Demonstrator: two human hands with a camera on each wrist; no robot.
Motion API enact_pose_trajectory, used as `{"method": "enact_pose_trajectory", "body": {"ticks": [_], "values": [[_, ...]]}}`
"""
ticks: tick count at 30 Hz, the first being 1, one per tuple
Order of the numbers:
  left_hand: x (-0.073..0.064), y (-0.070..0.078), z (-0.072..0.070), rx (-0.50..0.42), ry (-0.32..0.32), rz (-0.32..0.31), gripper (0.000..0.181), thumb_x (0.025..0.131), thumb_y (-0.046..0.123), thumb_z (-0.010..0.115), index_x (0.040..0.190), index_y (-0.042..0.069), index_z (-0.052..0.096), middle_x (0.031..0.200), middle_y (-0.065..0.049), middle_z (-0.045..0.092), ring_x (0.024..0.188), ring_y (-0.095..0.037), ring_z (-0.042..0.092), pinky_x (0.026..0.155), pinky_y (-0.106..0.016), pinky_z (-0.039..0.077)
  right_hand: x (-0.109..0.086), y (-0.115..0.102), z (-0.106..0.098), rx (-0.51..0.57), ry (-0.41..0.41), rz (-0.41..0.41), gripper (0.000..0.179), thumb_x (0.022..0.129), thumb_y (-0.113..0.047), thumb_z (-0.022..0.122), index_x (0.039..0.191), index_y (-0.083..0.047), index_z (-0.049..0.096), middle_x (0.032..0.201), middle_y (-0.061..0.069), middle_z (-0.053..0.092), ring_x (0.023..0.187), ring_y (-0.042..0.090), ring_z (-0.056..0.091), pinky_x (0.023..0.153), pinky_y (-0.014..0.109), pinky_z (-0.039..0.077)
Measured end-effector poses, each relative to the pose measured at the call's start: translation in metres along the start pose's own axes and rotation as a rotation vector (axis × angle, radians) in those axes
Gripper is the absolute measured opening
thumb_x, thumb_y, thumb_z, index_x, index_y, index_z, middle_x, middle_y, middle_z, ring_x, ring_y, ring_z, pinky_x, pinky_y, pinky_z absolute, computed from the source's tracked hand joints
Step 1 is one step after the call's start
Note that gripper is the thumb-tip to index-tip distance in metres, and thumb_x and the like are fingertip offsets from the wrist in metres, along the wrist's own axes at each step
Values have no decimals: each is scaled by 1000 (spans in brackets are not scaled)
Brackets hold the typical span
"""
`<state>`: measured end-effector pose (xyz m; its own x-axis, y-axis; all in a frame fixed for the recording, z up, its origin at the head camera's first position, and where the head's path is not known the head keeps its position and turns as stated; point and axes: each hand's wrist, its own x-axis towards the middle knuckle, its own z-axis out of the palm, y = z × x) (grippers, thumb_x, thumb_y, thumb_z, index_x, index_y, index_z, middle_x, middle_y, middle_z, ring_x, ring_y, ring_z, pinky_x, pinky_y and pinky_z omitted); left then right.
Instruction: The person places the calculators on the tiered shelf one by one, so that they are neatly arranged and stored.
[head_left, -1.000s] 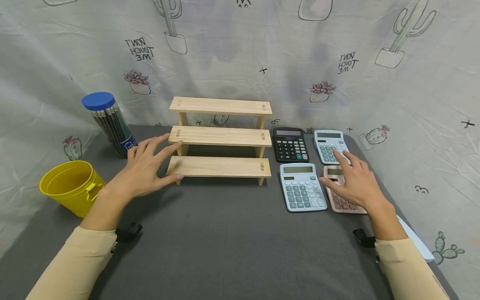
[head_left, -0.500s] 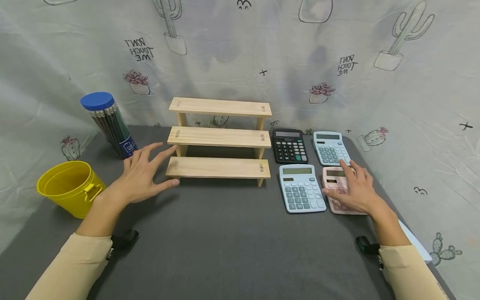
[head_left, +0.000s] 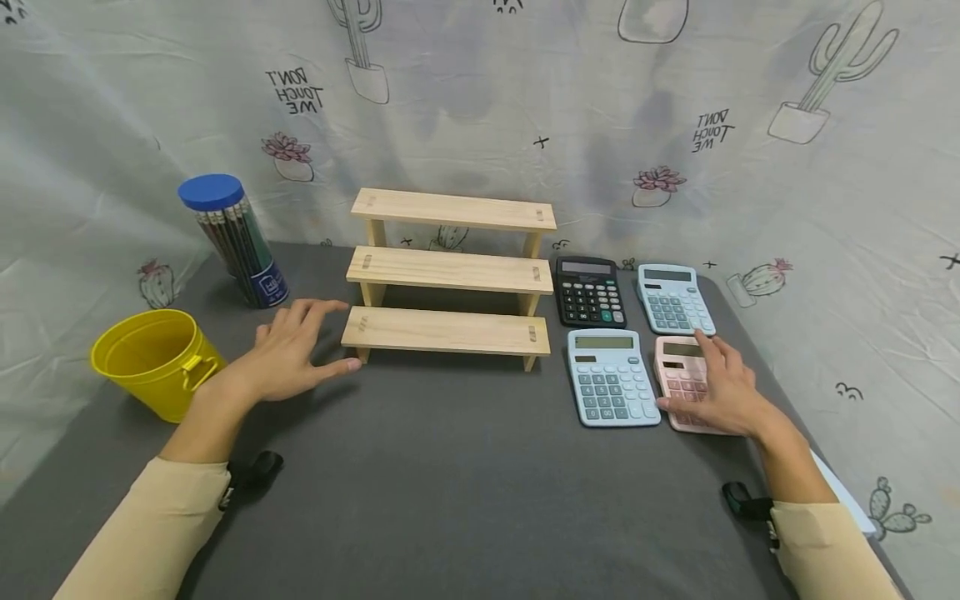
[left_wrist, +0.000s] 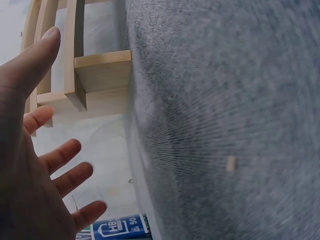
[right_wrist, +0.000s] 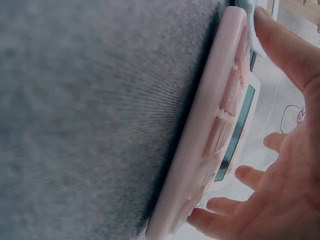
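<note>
My left hand [head_left: 288,358], fingers spread, holds nothing at the left end of a three-step wooden shelf [head_left: 450,331]. The left wrist view shows its fingers [left_wrist: 65,156] apart from the wood. Over a pink calculator [head_left: 678,367] is my right hand [head_left: 723,396], covering that calculator's right side. In the right wrist view the fingers are spread above the pink calculator [right_wrist: 200,135]; whether a fingertip touches it I cannot tell. A light blue calculator [head_left: 611,379] lies to its left, another light blue calculator [head_left: 675,300] behind it, and a black calculator [head_left: 588,292] at back left.
Left of the shelf stands a clear tub of pencils [head_left: 240,242] with a blue lid. A yellow bucket [head_left: 153,358] is beside my left forearm. A white flat thing [head_left: 840,492] lies at the right edge of the grey tabletop [head_left: 465,500]. Behind hangs a printed curtain [head_left: 487,108].
My left hand has drawn back a little from the shelf. My right hand has come nearer, from the rear light blue calculator to over the pink one. The head view has shifted slightly.
</note>
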<state>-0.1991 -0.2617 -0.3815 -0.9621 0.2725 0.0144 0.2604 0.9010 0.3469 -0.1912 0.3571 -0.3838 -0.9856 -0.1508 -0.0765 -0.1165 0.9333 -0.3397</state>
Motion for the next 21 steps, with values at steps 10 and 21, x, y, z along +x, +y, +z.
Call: {"method": "enact_pose_trajectory", "body": {"ticks": [10, 21], "values": [[7, -6, 7, -193, -121, -4, 96, 96, 64, 60, 162, 13, 12, 157, -28, 22, 140, -50, 36, 105, -73, 32, -5, 5, 0, -6, -49, 25, 136, 78, -52, 86, 160, 4, -6, 154, 49, 4, 133, 74, 16, 102, 81, 20], [25, -15, 10, -386, -156, 10, 81, 106, 54, 50, 161, 7, 11, 151, -27, 40, 124, -41, 54, 97, -58, 45, -10, 1, -2, -25, -152, 35, 145, 75, -55, 86, 158, 6, -15, 154, 49, -2, 133, 76, 13, 103, 81, 18]]}}
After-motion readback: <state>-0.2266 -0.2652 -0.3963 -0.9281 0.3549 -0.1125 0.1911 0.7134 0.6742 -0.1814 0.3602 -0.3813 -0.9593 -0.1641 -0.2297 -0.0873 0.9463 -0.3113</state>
